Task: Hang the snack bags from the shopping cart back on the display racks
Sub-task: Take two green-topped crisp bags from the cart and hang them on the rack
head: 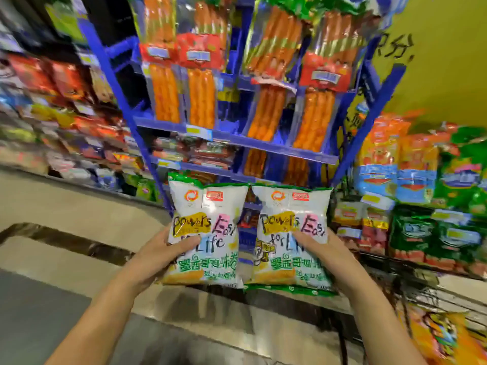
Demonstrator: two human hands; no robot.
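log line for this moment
left hand: grips white-and-green plastic snack bag | right hand: grips second identical snack bag | bags: upright, side by side, not hung | ahead: blue display rack

Two snack bags (pixel 207 230) (pixel 291 235) side by side before the display rack (pixel 237 138), shelves (pixel 52 101) left.

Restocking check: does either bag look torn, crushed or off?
Nothing stands out. Left bag in left hand and right bag in right hand are upright and puffed, no tear or spill showing.
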